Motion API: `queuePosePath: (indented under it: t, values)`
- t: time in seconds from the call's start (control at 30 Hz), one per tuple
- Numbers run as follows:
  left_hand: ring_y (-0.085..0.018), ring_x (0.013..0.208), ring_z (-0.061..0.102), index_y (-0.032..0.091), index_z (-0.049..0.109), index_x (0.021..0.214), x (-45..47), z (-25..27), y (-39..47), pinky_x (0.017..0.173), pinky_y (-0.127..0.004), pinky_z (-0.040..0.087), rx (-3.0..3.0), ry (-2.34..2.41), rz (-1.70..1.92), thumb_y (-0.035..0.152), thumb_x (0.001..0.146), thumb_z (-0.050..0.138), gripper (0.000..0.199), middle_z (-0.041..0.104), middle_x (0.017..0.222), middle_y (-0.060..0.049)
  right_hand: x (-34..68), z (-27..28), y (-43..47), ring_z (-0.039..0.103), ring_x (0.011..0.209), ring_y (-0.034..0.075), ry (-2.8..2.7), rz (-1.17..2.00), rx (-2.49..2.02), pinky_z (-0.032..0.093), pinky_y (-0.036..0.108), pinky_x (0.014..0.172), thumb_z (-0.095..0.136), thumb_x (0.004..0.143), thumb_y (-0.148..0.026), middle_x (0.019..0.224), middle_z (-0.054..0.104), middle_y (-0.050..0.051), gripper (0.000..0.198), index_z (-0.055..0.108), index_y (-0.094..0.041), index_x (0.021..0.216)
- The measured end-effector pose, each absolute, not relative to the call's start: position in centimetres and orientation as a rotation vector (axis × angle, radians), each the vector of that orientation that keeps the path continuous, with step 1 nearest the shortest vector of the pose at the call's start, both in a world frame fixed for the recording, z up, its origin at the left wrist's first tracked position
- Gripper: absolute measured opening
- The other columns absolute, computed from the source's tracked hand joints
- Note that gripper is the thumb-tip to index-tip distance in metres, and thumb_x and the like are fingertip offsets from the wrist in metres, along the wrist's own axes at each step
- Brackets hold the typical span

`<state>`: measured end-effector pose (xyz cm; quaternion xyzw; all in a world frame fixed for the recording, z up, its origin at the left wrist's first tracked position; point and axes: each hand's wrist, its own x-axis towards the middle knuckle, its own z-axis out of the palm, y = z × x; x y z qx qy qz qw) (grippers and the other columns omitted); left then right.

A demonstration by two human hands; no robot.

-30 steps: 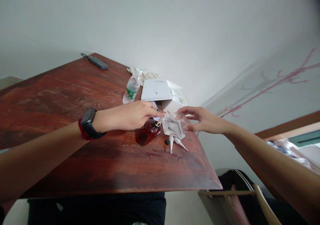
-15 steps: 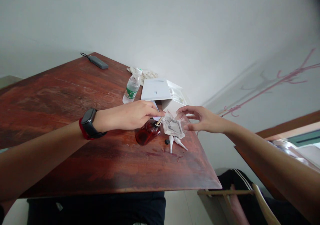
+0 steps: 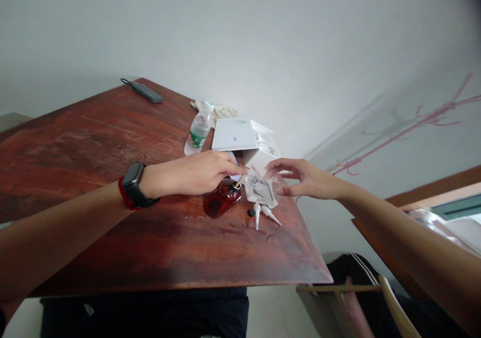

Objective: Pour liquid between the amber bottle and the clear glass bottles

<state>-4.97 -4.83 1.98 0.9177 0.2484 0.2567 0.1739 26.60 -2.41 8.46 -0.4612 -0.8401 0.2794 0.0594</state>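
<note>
My left hand (image 3: pixel 205 173) reaches over the amber bottle (image 3: pixel 222 199), its fingers together at the left corner of a clear plastic package (image 3: pixel 262 193). Its thumb is hidden. On the other side my right hand (image 3: pixel 300 178) has curled fingers and a thumb around the package's right edge, with thin film between them. A grey shape shows inside the package. The bottle, tilted in view, holds dark red contents, and a pale stick (image 3: pixel 239 182) shows at its neck. Two white nozzles (image 3: pixel 257 216) and a small black cap (image 3: pixel 251 212) lie just below the package.
Behind my hands stand a green-labelled water bottle (image 3: pixel 197 130) and an open white box (image 3: pixel 235 132), with a pale cloth (image 3: pixel 224 111) behind. A grey power bank (image 3: pixel 146 92) lies at the far left. Wet spots (image 3: pixel 195 217) mark the wooden table (image 3: pixel 169 258). A pink rack (image 3: pixel 406 127) stands right.
</note>
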Motion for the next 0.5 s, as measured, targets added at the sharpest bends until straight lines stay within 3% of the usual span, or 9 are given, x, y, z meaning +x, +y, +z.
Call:
queuePosePath:
  t: [0.5]
  values:
    - [-0.02, 0.114, 0.07, 0.024, 0.072, 0.139, -4.96, 1.66, -4.49, 0.105, -0.032, 0.05, 2.617, 0.684, 0.763, 0.003, 0.101, 0.046, 0.05, 0.075, 0.127, -0.01, 26.53, 8.54, -2.5, 0.07, 0.111, 0.031, -2.529, 0.828, -1.439, 0.055, 0.054, 0.108, 0.087, 0.072, -0.056, 0.117, 0.076, 0.005, 0.056, 0.075, -0.027, 0.119]
